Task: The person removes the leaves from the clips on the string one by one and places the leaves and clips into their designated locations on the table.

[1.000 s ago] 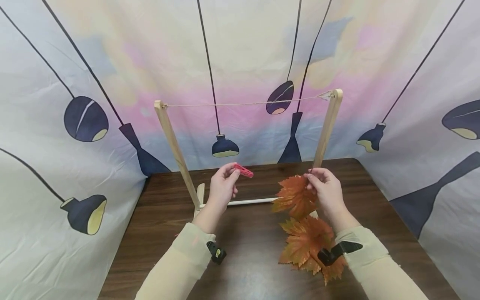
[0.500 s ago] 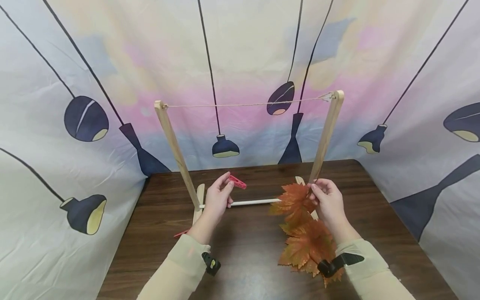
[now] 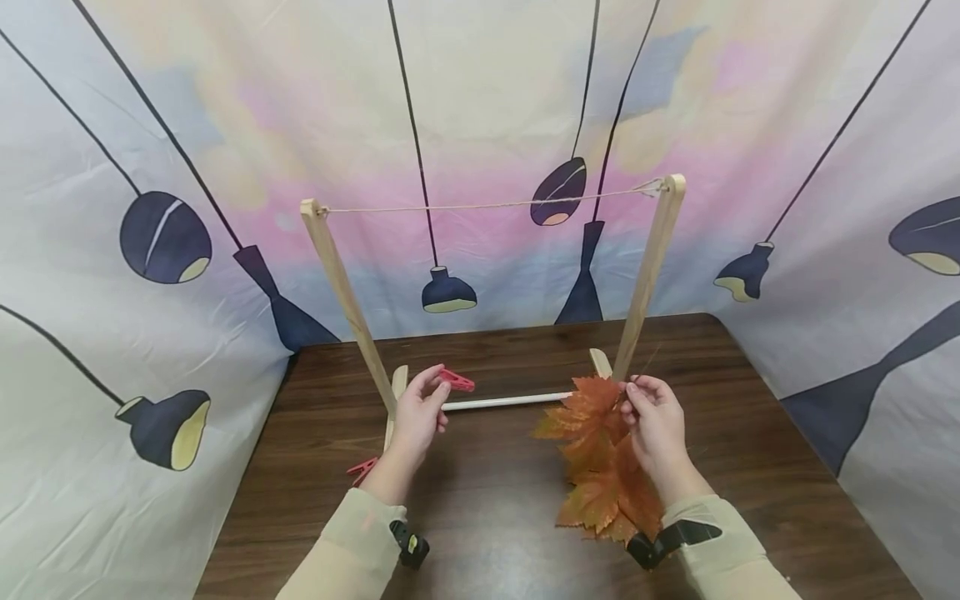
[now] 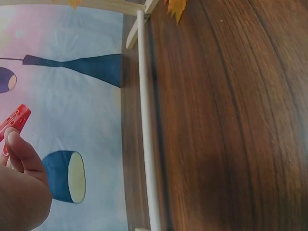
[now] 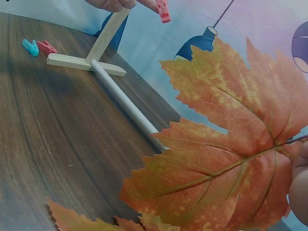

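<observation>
Between thumb and fingers my left hand [image 3: 420, 410] pinches a red clothespin [image 3: 457, 381], held above the white crossbar [image 3: 510, 402] of a wooden stand. In the left wrist view the same clothespin [image 4: 20, 117] juts past the fingertips. My right hand [image 3: 656, 421] pinches the stem of an orange maple leaf [image 3: 588, 417] beside the stand's right post [image 3: 647, 287]; the right wrist view shows the leaf [image 5: 231, 163] broad and spread. More orange leaves [image 3: 600, 504] lie on the table below it, partly hidden by the held leaf.
A thin string [image 3: 480, 207] runs between the tops of the right post and the left post [image 3: 348, 308]. Another red clothespin [image 3: 363, 469] lies left of my left wrist, and a blue clothespin [image 5: 30, 47] shows beside it in the right wrist view. A printed cloth hangs behind the table [image 3: 495, 533].
My left hand has moved down and left with the red clothespin, uncovering another on the table. My right hand has lowered the leaf, which now overlaps the leaves below more.
</observation>
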`<control>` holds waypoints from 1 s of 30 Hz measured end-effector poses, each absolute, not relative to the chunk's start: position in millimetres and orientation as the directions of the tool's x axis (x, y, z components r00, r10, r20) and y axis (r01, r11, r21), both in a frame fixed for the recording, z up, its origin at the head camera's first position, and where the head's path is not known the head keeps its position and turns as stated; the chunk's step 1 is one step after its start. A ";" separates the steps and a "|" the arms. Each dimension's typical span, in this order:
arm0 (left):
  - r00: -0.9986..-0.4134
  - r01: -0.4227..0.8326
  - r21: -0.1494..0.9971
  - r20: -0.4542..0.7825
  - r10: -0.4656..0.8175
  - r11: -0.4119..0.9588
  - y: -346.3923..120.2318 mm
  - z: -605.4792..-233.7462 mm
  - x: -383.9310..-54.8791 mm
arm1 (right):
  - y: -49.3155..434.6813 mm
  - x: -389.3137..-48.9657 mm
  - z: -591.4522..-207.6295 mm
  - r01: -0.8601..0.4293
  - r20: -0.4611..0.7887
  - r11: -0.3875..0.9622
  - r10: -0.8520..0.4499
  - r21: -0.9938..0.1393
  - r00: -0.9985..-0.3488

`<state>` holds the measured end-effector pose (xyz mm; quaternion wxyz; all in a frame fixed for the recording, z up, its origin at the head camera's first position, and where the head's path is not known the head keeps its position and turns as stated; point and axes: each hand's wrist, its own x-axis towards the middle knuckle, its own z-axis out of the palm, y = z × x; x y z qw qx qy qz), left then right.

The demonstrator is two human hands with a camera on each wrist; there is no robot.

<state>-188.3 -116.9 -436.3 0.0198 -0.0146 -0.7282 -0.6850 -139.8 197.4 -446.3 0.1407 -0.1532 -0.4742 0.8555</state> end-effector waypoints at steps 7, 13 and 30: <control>-0.999 -0.006 0.997 -0.003 -0.038 0.073 -140.1 -445.9 -185.9 | 190.7 -133.3 -456.4 -0.068 -0.158 -0.489 0.406 -0.870 -0.900; -0.997 -0.047 0.995 -0.041 -0.061 0.094 -164.0 -456.9 -182.8 | 185.1 -128.4 -463.7 -0.044 -0.191 -0.483 0.425 -0.874 -0.885; -0.980 -0.139 0.985 -0.123 -0.156 0.099 -209.9 -489.1 -173.1 | 183.2 -122.4 -474.7 0.011 -0.234 -0.497 0.388 -0.868 -0.892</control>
